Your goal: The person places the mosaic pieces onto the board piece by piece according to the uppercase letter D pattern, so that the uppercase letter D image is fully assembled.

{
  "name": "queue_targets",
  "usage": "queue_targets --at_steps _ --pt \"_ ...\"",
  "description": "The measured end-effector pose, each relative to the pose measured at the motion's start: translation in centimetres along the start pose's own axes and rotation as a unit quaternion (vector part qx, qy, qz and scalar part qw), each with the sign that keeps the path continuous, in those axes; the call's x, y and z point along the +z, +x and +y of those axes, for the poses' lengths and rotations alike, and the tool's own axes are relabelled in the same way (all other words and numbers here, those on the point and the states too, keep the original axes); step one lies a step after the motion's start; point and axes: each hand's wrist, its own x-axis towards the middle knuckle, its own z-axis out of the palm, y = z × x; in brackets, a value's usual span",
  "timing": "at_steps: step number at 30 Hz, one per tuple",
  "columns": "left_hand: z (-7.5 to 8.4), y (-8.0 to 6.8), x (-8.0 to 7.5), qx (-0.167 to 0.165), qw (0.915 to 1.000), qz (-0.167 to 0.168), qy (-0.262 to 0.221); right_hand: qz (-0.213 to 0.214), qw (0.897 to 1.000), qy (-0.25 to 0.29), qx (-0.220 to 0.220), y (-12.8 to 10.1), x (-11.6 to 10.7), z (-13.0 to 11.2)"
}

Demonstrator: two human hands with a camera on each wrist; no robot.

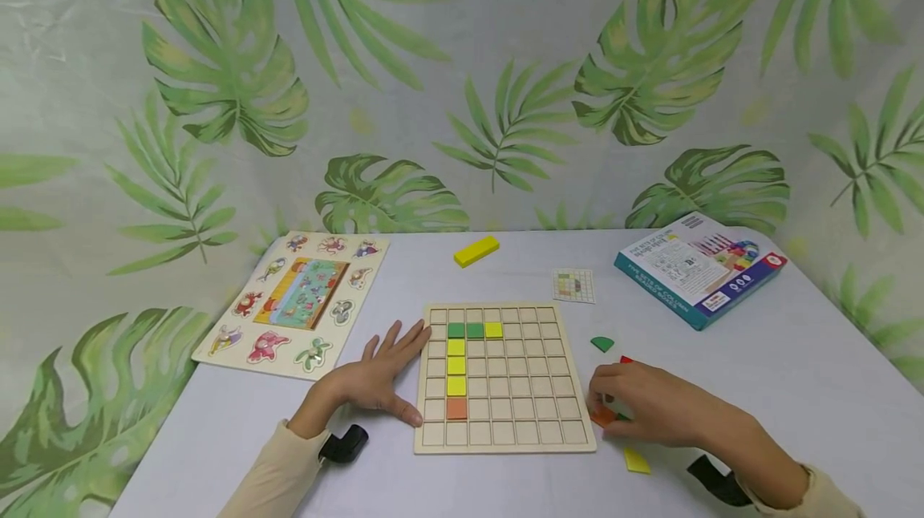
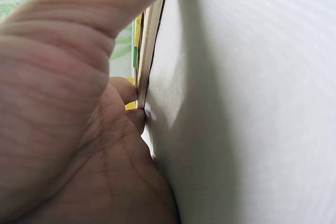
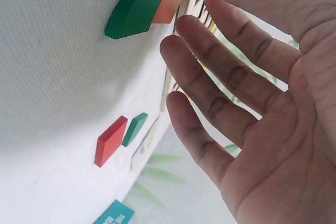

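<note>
The left hand (image 1: 375,378) lies flat on the white table (image 1: 794,374), fingers straight and spread, pressing against the left edge of the wooden grid board (image 1: 505,378). Green, yellow and orange squares sit in the board's left columns. The right hand (image 1: 642,402) hovers just right of the board, fingers relaxed and slightly apart, holding nothing, over an orange piece (image 3: 170,1) and a green curved piece (image 3: 136,6) lying together on the table.
</note>
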Motion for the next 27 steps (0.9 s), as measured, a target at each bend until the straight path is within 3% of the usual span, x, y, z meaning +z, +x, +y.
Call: queue_targets --at_steps 27 --pt "0.14 -0.06 -0.01 0.003 1.0000 -0.002 -0.005 -0.003 0.999 -0.006 0.033 -0.17 0.44 0.66"
